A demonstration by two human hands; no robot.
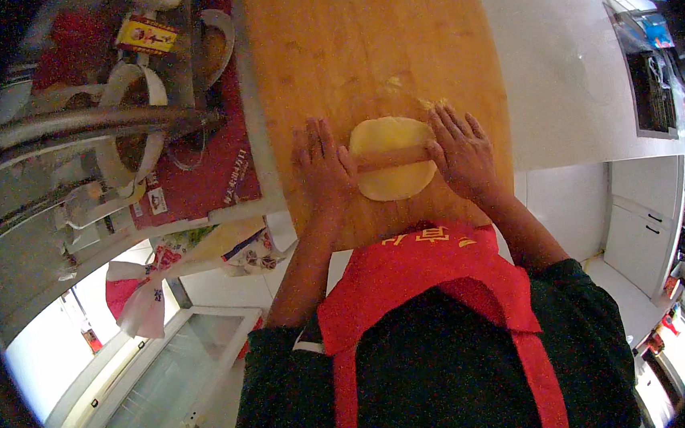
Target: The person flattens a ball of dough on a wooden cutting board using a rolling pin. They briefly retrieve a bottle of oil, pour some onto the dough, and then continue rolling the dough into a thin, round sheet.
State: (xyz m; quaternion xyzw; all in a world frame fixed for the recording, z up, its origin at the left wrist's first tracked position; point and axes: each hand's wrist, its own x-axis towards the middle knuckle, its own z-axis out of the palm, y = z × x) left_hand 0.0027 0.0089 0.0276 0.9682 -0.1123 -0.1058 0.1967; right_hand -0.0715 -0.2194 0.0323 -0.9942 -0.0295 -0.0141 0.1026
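A flattened oval of pale yellow dough (395, 182) lies on a large wooden board (365, 43). Across its middle runs a slim wooden rolling pin (393, 158), with dough showing above and below it. My left hand (324, 167) presses flat on the pin's left end, palm down and fingers stretched forward. On the right end rests my right hand (460, 150), also palm down with its fingers extended. The palms hide both ends of the pin. Light flour or dough marks show on the board just beyond the dough. Neither hand's fingers wrap around the pin.
Left of the board are a red mat or box (219, 175) bearing writing, white-rimmed dishes (152, 90) and a yellow packet (147, 36). Plastic bags (143, 290) hang or lie at the lower left. A white counter (555, 76) extends to the right.
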